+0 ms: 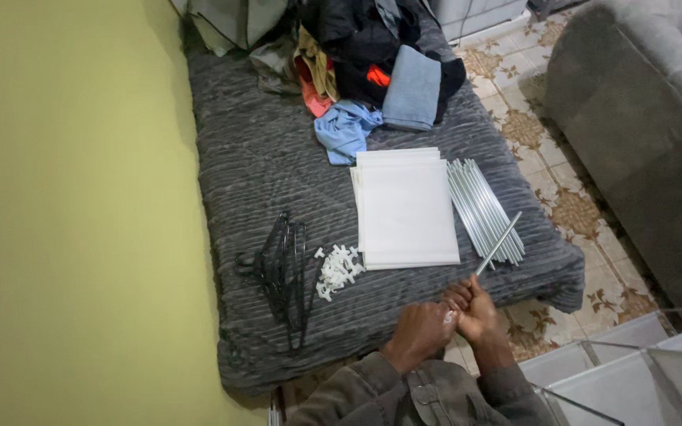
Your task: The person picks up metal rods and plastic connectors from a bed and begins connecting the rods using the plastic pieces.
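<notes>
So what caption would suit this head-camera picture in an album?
Left hand and right hand grip a thin silver metal rod above a grey quilted mattress holding white flat panels.

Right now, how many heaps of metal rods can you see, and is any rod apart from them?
1 heap of rods lies on the mattress, right of the white panels. One separate rod is in the right hand, by the left hand. Others may be hidden.
</notes>
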